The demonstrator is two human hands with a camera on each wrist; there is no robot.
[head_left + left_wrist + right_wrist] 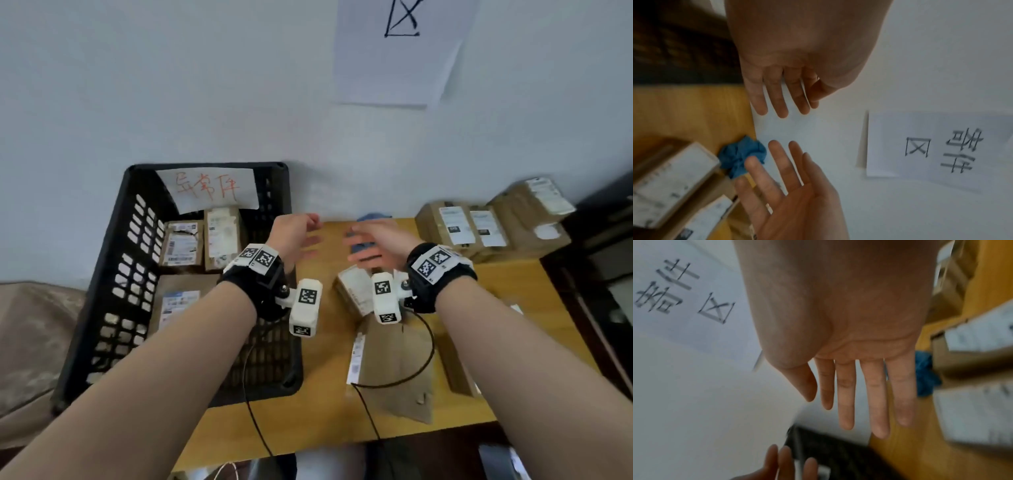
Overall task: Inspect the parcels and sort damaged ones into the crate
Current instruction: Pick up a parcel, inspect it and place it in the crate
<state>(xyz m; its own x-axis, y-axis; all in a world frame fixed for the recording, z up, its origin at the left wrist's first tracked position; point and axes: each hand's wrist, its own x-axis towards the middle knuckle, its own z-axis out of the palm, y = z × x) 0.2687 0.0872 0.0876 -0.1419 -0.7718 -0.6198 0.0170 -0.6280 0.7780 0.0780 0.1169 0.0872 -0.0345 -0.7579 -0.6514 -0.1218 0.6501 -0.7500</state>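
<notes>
Parcel (352, 291) angled toward wall, unheld

The head camera is looking down from above over both forearms at the table (507, 284) and the wall behind its far edge. Each wrist camera is looking closely along its palm towards that wall, both sharing the paper sign (937, 151) and the blue cloth (925, 373).
</notes>
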